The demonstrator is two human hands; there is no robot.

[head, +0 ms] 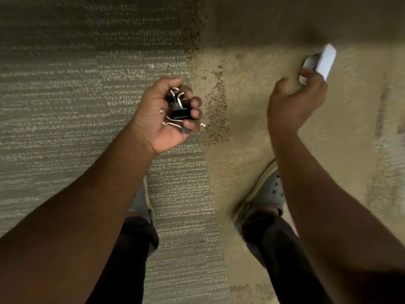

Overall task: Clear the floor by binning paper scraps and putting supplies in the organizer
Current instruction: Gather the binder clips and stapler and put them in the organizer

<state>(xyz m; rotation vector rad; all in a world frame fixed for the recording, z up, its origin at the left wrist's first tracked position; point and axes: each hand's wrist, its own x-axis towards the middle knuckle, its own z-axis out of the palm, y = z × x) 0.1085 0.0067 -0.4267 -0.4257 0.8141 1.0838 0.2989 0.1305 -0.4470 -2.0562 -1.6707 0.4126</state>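
My left hand (166, 115) is cupped palm up over the carpet, holding several black binder clips (178, 107) with silver wire handles. My right hand (295, 99) reaches to the right, its fingers wrapped around a white stapler (322, 61) that is blurred by motion. The stapler's far end sticks out past my fingers, above the tan floor. No paper scraps or organizer appear in view.
Grey ribbed carpet (76, 95) covers the left half, tan carpet (252, 62) the right, with a dark speckled seam (215, 110) between them. My two feet in grey clogs (265, 194) and dark trousers stand below my hands.
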